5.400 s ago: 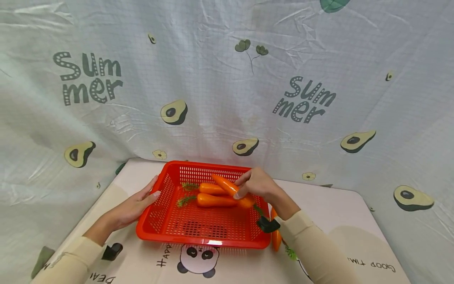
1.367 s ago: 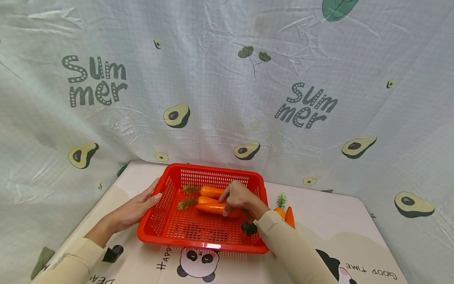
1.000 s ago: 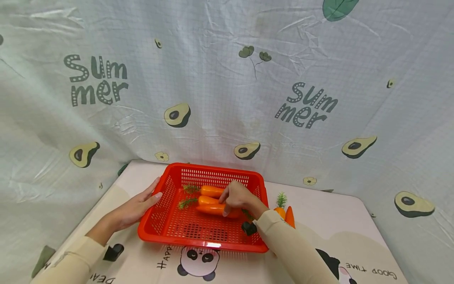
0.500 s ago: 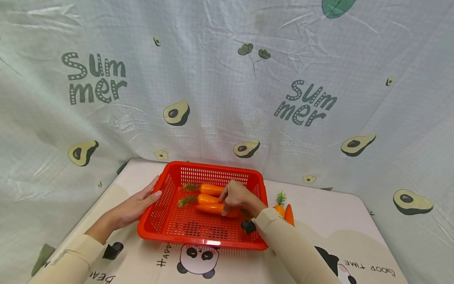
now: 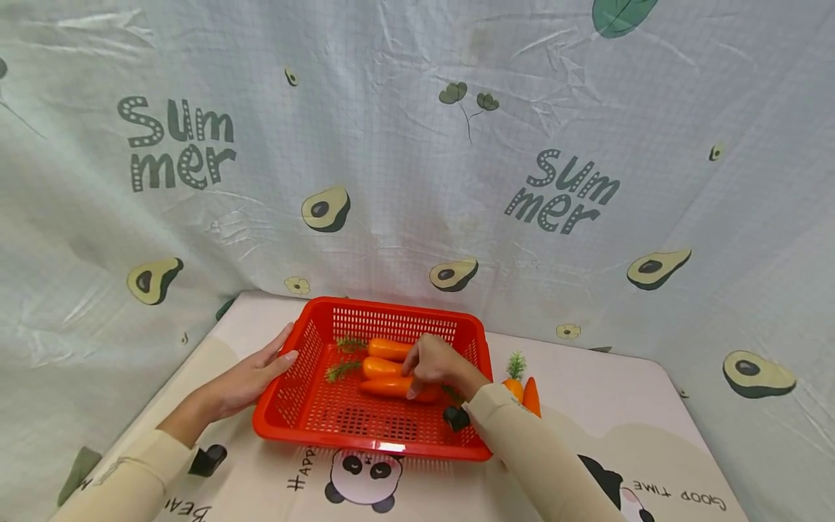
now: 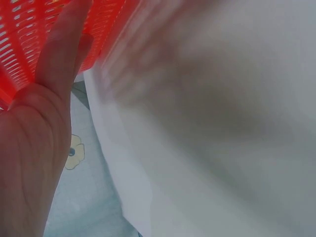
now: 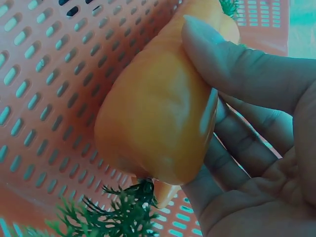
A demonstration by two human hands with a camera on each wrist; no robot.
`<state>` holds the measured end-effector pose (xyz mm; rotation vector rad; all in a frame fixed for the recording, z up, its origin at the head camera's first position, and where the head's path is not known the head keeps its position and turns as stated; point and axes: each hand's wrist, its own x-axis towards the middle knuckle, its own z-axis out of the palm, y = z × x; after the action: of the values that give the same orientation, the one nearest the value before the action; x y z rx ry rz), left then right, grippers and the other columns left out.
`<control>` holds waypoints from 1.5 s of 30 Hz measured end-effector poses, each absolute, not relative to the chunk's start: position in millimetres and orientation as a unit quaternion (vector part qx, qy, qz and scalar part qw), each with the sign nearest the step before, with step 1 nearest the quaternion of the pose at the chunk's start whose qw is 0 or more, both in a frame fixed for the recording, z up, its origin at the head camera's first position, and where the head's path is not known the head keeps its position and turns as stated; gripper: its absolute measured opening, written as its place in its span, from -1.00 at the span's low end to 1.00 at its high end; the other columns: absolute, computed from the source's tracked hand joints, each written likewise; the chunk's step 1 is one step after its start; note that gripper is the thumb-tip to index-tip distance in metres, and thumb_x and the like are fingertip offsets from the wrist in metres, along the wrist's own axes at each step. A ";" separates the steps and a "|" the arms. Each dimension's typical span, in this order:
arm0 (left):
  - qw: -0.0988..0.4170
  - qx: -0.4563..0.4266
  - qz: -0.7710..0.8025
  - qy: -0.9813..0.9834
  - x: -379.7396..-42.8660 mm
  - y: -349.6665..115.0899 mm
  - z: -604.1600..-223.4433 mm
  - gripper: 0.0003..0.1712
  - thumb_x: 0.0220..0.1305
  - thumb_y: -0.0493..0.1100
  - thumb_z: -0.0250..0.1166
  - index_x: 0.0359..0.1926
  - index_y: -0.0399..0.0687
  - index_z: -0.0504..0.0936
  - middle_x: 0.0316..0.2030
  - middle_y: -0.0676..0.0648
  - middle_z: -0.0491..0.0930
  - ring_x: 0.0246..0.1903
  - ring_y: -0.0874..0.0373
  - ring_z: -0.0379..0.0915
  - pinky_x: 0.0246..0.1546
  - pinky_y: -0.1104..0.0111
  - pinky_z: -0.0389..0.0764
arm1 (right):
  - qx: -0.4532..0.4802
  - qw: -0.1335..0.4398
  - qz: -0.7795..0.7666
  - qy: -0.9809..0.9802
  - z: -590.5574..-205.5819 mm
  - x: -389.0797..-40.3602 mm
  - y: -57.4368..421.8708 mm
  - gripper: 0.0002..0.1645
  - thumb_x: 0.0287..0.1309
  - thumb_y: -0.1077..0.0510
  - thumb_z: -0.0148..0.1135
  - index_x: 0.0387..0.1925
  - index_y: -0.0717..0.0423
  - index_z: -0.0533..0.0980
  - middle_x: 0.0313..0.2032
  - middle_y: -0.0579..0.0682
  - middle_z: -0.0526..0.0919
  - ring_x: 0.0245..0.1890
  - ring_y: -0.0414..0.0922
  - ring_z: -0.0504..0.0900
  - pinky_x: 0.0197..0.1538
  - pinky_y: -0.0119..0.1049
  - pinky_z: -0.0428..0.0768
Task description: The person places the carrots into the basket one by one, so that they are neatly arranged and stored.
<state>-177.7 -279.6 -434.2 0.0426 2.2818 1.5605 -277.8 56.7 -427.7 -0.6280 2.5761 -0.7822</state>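
Observation:
In the head view, a red perforated basket [image 5: 306, 439] sits on the table. My left hand [image 5: 241, 384] rests against its left side, with fingers straight along the wall and thumb at the rim. Inside lie two orange carrots with green tops, the back carrot [image 5: 388, 349] and the middle carrot [image 5: 378, 368]. My right hand [image 5: 433, 362] reaches in and pinches a third, front carrot [image 5: 388, 386] lying beside them. The right wrist view shows thumb and fingers on either side of that carrot [image 7: 153, 113], its green top toward the wrist.
Two more carrots lie on the table right of the basket: one with its leafy top [image 5: 516, 365] up, and one with its tip [image 5: 531, 395] pointing away. The right forearm partly covers both. A printed cloth [image 5: 391, 145] hangs behind the table [image 5: 626, 391].
Since the oldest frame, my right hand has lowered the tilted carrot to lie flat in front of the other two. In the last second, almost nothing moves. The left hand stays at the basket.

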 end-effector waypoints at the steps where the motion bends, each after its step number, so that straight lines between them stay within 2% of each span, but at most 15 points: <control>1: 0.188 0.016 0.555 0.810 -177.9 -279.1 -434.2 -0.02 0.61 0.20 0.03 0.67 0.38 -0.47 0.62 -0.36 0.00 0.22 -0.13 0.48 0.13 0.01 0.74 | -0.226 0.187 -0.277 0.915 -427.6 -277.2 57.3 -0.73 -0.25 0.27 0.74 -0.39 0.08 0.83 -0.31 -0.05 0.83 -0.24 -0.12 0.59 -0.05 -0.25 0.71; 11: 0.193 0.022 0.561 0.805 -178.8 -275.7 -436.0 -0.03 0.62 0.18 0.03 0.67 0.37 -0.46 0.62 -0.36 -0.01 0.20 -0.12 0.49 0.12 0.02 0.74 | -0.250 0.187 -0.240 0.919 -427.1 -272.6 61.5 -0.64 -0.25 0.24 0.76 -0.30 0.16 0.81 -0.33 -0.04 0.81 -0.30 -0.15 0.60 -0.10 -0.25 0.75; 14: 0.194 0.021 0.557 0.808 -177.8 -275.0 -437.0 -0.03 0.62 0.19 0.03 0.67 0.37 -0.46 0.62 -0.37 0.01 0.21 -0.12 0.49 0.12 0.02 0.74 | -0.253 0.191 -0.235 0.919 -426.6 -272.9 63.8 -0.68 -0.17 0.19 0.73 -0.29 0.12 0.81 -0.32 -0.06 0.79 -0.29 -0.14 0.59 -0.08 -0.24 0.73; 18: 0.196 0.020 0.559 0.805 -177.4 -273.3 -437.2 -0.03 0.62 0.18 0.03 0.67 0.38 -0.46 0.60 -0.38 0.03 0.18 -0.10 0.50 0.10 0.05 0.75 | -0.252 0.184 -0.260 0.914 -420.6 -274.0 73.7 -0.75 -0.03 0.10 0.67 -0.29 0.10 0.80 -0.35 -0.06 0.78 -0.31 -0.14 0.58 -0.16 -0.29 0.69; 22: 0.200 0.022 0.564 0.801 -178.1 -271.0 -436.8 -0.03 0.62 0.18 0.03 0.67 0.39 -0.46 0.60 -0.38 0.03 0.16 -0.10 0.50 0.09 0.07 0.76 | -0.223 0.154 -0.330 0.904 -406.7 -275.6 94.0 -0.80 0.06 0.18 0.59 -0.26 0.17 0.80 -0.33 0.00 0.83 -0.32 -0.15 0.63 -0.21 -0.31 0.68; 30: 0.194 0.027 0.552 0.811 -177.2 -272.8 -432.9 -0.04 0.63 0.17 0.01 0.66 0.35 -0.48 0.63 -0.38 -0.07 0.28 -0.19 0.45 0.14 0.01 0.73 | -0.104 0.112 -0.451 0.879 -380.8 -277.5 146.8 -0.76 0.16 0.31 0.43 -0.11 0.24 0.77 -0.14 0.11 0.83 -0.15 -0.05 0.73 0.10 -0.07 0.74; 40: 0.192 0.029 0.546 0.815 -178.0 -276.5 -431.0 -0.04 0.64 0.16 -0.01 0.66 0.34 -0.52 0.63 -0.39 -0.09 0.29 -0.20 0.44 0.16 0.03 0.72 | -0.048 0.092 -0.491 0.865 -387.9 -267.0 215.3 -0.67 0.26 0.27 0.39 0.02 0.34 0.71 -0.02 0.24 0.80 -0.11 -0.07 0.78 0.21 0.05 0.72; 45: 0.194 0.028 0.549 0.813 -177.7 -279.0 -431.6 -0.05 0.64 0.16 -0.02 0.65 0.36 -0.53 0.62 -0.40 -0.05 0.26 -0.17 0.46 0.14 0.05 0.74 | -0.016 0.096 -0.484 0.869 -396.1 -257.0 240.3 -0.64 0.26 0.24 0.39 0.05 0.35 0.70 -0.01 0.21 0.80 -0.08 -0.06 0.79 0.24 0.04 0.69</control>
<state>-177.7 -279.0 -431.6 0.0787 2.2794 1.5398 -257.0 240.3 -396.1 -0.0483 2.5759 -1.4351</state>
